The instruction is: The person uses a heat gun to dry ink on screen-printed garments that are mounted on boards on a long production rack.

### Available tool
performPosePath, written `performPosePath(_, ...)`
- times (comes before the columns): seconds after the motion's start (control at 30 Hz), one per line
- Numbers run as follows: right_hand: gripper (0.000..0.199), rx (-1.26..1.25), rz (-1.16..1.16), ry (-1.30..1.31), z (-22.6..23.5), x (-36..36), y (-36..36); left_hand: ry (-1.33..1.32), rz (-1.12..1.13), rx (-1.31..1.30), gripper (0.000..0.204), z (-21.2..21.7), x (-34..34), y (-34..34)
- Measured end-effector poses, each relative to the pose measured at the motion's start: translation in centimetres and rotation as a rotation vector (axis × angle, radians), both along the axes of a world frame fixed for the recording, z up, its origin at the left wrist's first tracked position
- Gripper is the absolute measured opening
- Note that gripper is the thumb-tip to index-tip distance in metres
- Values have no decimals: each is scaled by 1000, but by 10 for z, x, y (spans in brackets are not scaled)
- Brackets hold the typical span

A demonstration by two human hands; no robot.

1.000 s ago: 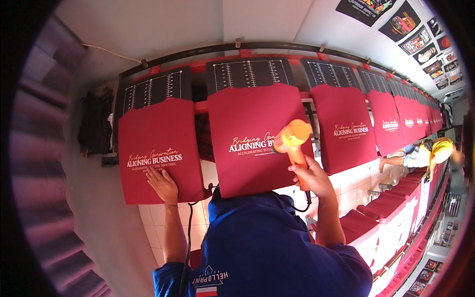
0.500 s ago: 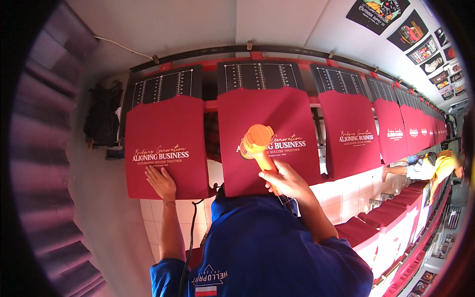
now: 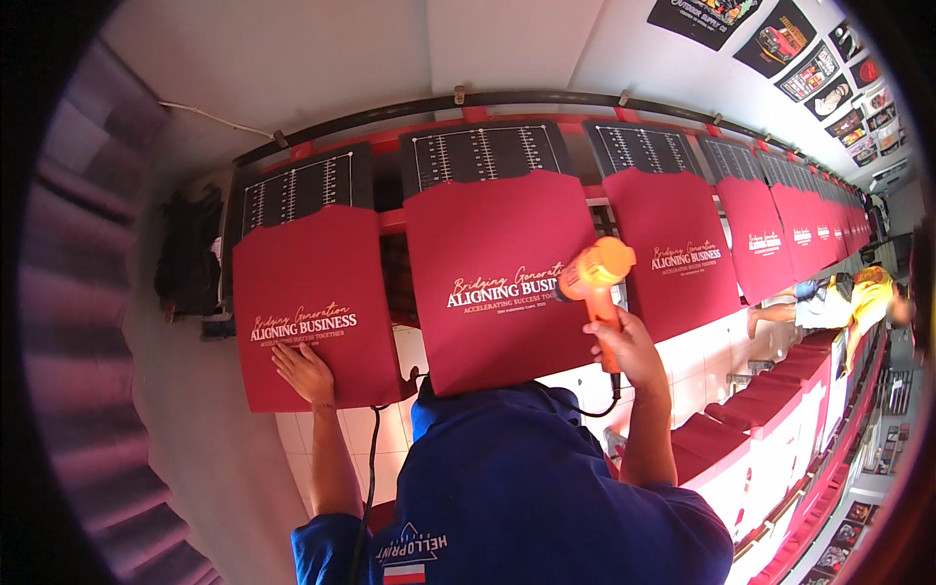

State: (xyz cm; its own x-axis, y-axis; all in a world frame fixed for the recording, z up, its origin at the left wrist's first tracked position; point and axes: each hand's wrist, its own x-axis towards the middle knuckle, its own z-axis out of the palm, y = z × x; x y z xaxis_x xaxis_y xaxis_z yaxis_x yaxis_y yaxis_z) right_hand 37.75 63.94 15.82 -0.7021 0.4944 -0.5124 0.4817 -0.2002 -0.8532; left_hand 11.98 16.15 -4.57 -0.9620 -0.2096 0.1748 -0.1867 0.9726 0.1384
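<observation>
My left hand point(image 3: 304, 374) lies flat, fingers spread, on the leftmost maroon shirt point(image 3: 312, 263). Its fingertips touch the lower edge of the white and gold print. In my right hand point(image 3: 632, 351) is the handle of an orange hair dryer point(image 3: 602, 267), its rounded body raised above the right edge of the second maroon shirt point(image 3: 492, 219). The dryer's front end points left and covers the right end of that shirt's print. A dark power cord point(image 3: 616, 395) hangs from its handle. Both shirts lie spread over black boards point(image 3: 485, 154) marked with white scales.
More printed maroon shirts point(image 3: 673, 219) continue rightward along the red-framed rack. A dark rail point(image 3: 390, 105) runs behind the boards. On the right, a person in a yellow shirt point(image 3: 868, 297) stands by another row of maroon shirts point(image 3: 721, 444). Purple curtain folds point(image 3: 88, 322) hang at left.
My right hand has carried the hair dryer rightward, from over the middle of the second shirt to its right edge, uncovering more of the print. My left hand still rests on the first shirt.
</observation>
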Motion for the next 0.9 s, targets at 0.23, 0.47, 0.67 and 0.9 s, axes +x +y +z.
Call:
performPosePath(0.23, 37, 1, -95, -2, 1, 20, 17, 38, 30, 26, 64, -4, 1, 5)
performPosePath(0.47, 35, -44, 95, 75, 0, -10, -18, 25, 24, 13, 66, -4, 2, 0)
performPosePath(0.67, 27, -159, 327, 124, -10, -45, -56, 41, -79, 13, 65, -2, 7, 12)
performPosePath(0.9, 30, -188, 379, 145, 5, -54, -64, 46, -229, 14, 63, 2, 41, 44)
